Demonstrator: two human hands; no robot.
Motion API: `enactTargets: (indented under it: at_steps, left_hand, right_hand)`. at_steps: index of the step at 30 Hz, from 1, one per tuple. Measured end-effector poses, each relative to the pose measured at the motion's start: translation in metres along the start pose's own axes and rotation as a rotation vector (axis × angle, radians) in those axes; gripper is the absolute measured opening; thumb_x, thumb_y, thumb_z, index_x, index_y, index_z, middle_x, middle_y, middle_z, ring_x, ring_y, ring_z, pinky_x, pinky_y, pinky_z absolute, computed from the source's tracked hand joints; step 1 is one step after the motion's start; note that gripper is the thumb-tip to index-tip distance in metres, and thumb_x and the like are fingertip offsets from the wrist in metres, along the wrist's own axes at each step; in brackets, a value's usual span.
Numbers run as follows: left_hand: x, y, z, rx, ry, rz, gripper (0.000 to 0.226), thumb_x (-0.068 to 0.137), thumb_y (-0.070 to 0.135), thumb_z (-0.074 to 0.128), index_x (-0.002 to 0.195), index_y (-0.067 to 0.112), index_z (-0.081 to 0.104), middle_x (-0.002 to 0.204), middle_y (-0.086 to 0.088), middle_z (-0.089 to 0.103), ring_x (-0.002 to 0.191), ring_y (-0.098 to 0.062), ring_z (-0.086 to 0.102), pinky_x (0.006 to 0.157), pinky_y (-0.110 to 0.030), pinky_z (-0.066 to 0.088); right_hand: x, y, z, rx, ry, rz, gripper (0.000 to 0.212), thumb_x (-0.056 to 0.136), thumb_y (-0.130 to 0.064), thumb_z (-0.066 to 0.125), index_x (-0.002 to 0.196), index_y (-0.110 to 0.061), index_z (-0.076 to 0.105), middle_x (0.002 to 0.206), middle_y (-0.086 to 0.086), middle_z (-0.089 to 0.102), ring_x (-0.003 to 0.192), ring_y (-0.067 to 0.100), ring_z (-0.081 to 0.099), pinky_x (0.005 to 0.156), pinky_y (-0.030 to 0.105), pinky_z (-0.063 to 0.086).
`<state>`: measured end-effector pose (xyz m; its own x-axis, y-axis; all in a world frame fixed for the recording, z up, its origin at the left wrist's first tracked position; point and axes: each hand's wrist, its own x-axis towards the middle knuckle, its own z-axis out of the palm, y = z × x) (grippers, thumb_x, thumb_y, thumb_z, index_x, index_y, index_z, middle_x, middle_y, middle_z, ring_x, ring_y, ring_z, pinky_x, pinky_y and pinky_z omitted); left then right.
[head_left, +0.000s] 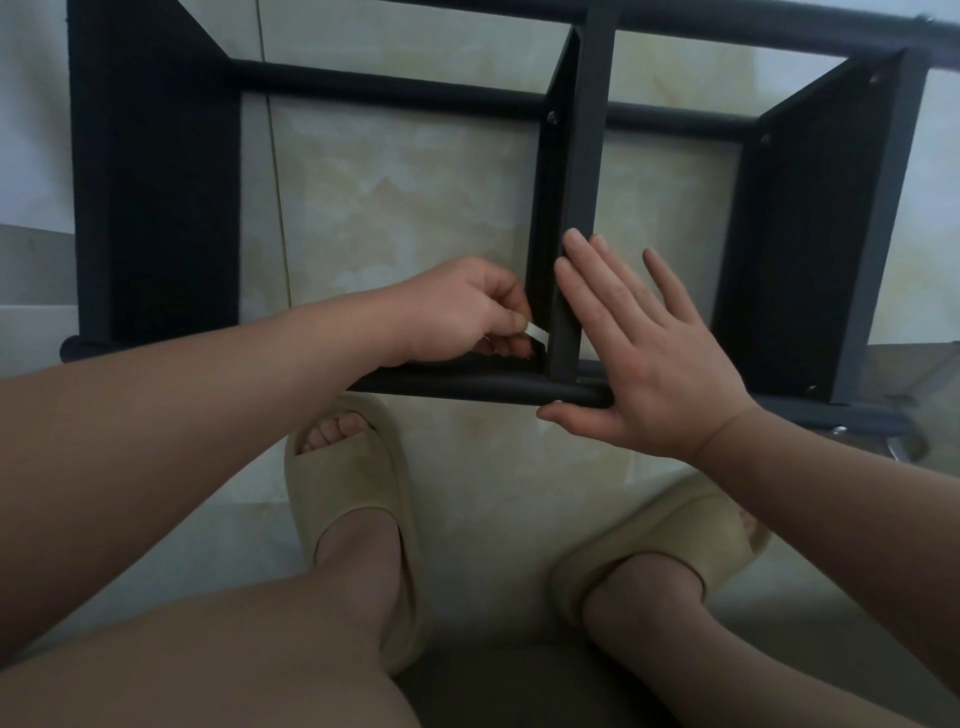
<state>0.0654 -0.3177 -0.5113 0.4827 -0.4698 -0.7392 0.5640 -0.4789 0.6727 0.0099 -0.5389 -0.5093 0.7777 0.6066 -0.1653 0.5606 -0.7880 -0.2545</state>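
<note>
**Operator:** Surface and surroundings?

**Guide:** You sit above a floor of pale glossy tiles (405, 197), cream with cloudy veining and crossed by a thin grout line (279, 208). Your feet rest on the tiles in beige slippers (358, 493). A black frame (156, 208) lies on the floor just beyond your toes. It consists of dark flat panels joined by round tubes.

**Operator:** Location of the work item?

**Guide:** The white piece (536, 331) sits at the near corner where the centre panel (584, 171) meets the front tube (467, 387). Your left hand (467, 312) pinches it between thumb and forefinger, with the remaining fingers curled beneath.

**Operator:** Right hand?

**Guide:** Your right hand (644, 374) lies flat against the right face of the centre panel. Its fingers (587, 260) are straight and spread and hold nothing. The thumb lies along the underside of the front tube, touching it.

**Operator:** Limits of the view?

**Guide:** Your fingertips cover most of the white piece, so you cannot tell what it is or whether it touches the panel. Screw heads (552, 117) show on the panels, but they are too small to identify by type. The frame's far rail and left panel run out past the top edge. A shiny metal object (906, 447) near the right edge is blurred and partly behind a tube. Your right forearm hides the toe of the right slipper.
</note>
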Motion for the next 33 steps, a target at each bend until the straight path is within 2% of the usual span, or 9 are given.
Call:
enactTargets:
  at_steps: [5, 16, 20, 23, 25, 29, 33]
  left_hand:
    - [-0.0017, -0.0056, -0.0007, 0.048, -0.018, 0.007, 0.02, 0.098, 0.004, 0.058, 0.083, 0.016, 0.063, 0.072, 0.004, 0.074, 0.076, -0.012, 0.068, 0.08, -0.031, 0.055]
    - [-0.0057, -0.0042, -0.0019, 0.209, -0.074, 0.019, 0.018, 0.097, 0.008, 0.06, 0.083, 0.018, 0.064, 0.082, 0.003, 0.074, 0.084, -0.017, 0.07, 0.085, -0.035, 0.055]
    - [-0.0063, -0.0043, -0.0016, 0.274, -0.085, 0.022, 0.017, 0.096, 0.013, 0.062, 0.082, 0.022, 0.065, 0.078, 0.006, 0.073, 0.075, -0.01, 0.066, 0.076, -0.033, 0.05]
    - [-0.0052, -0.0058, -0.0019, 0.339, -0.092, 0.027, 0.017, 0.096, 0.02, 0.063, 0.08, 0.026, 0.065, 0.065, 0.015, 0.065, 0.06, 0.002, 0.058, 0.066, -0.028, 0.044]
    - [-0.0046, -0.0067, -0.0012, 0.368, -0.099, 0.034, 0.018, 0.096, 0.022, 0.063, 0.079, 0.027, 0.063, 0.061, 0.016, 0.061, 0.055, 0.003, 0.054, 0.064, -0.027, 0.041]
    - [-0.0044, -0.0071, -0.0011, 0.405, -0.121, 0.04, 0.018, 0.097, 0.024, 0.062, 0.079, 0.029, 0.062, 0.061, 0.017, 0.062, 0.056, 0.002, 0.054, 0.064, -0.027, 0.04]
    - [-0.0064, -0.0072, -0.0087, 0.423, -0.077, 0.066, 0.013, 0.094, 0.027, 0.067, 0.084, 0.035, 0.068, 0.073, 0.025, 0.07, 0.068, 0.008, 0.063, 0.068, -0.02, 0.044]
  right_hand:
    - [-0.0004, -0.0001, -0.0008, -0.002, -0.012, 0.004, 0.104, 0.091, -0.076, 0.041, 0.16, -0.003, 0.017, 0.169, 0.012, 0.008, 0.157, 0.026, 0.007, 0.123, 0.058, 0.016]
    - [-0.0002, 0.0001, -0.0003, -0.011, -0.024, 0.004, 0.103, 0.092, -0.078, 0.038, 0.161, -0.004, 0.015, 0.17, 0.012, 0.006, 0.157, 0.026, 0.004, 0.124, 0.057, 0.015]
    - [-0.0001, 0.0003, -0.0006, -0.009, -0.027, 0.007, 0.104, 0.091, -0.077, 0.039, 0.161, -0.004, 0.016, 0.17, 0.012, 0.006, 0.157, 0.026, 0.004, 0.124, 0.058, 0.016]
    - [-0.0002, -0.0003, -0.0004, -0.006, -0.029, 0.008, 0.104, 0.091, -0.077, 0.039, 0.161, -0.003, 0.016, 0.17, 0.012, 0.006, 0.157, 0.026, 0.004, 0.124, 0.057, 0.015]
    - [0.0001, -0.0005, -0.0006, -0.003, -0.023, 0.005, 0.104, 0.091, -0.077, 0.039, 0.16, -0.003, 0.016, 0.169, 0.012, 0.006, 0.157, 0.026, 0.005, 0.123, 0.058, 0.016]
    - [0.0, -0.001, -0.0011, 0.002, -0.014, 0.007, 0.104, 0.091, -0.077, 0.04, 0.16, -0.003, 0.018, 0.169, 0.013, 0.008, 0.157, 0.027, 0.007, 0.123, 0.058, 0.017]
    - [-0.0002, -0.001, -0.0011, 0.009, -0.009, 0.005, 0.103, 0.091, -0.076, 0.041, 0.16, -0.002, 0.018, 0.169, 0.013, 0.008, 0.157, 0.027, 0.008, 0.123, 0.058, 0.018]
